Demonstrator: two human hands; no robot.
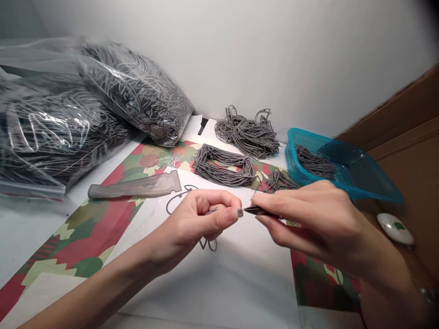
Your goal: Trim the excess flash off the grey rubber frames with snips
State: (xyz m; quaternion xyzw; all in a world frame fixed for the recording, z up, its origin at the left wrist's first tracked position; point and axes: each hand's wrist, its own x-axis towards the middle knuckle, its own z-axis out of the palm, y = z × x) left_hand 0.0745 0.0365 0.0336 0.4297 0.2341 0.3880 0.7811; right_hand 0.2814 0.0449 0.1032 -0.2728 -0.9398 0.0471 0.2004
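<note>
Between the thumb and bent forefinger of my left hand (pixel 209 214) is a thin grey rubber gasket (pixel 240 213); its end sticks out past the fingertips. More of its loop shows behind and below the hand. In a pinch, my right hand (pixel 308 214) holds dark, fine-pointed tweezers (pixel 257 210), mostly covered by the fingers. Their tip points left, very close to the gasket's end; whether they touch I cannot tell. Both hands are above a white sheet (pixel 240 274).
Clear bags (pixel 137 91) full of grey gaskets fill the left. A grey flat strip (pixel 137 186) lies nearer. Behind my hands are a gasket bundle (pixel 222 167) and a larger heap (pixel 247 135). To the right are a blue basket (pixel 370 173) and a white oval object (pixel 395 228).
</note>
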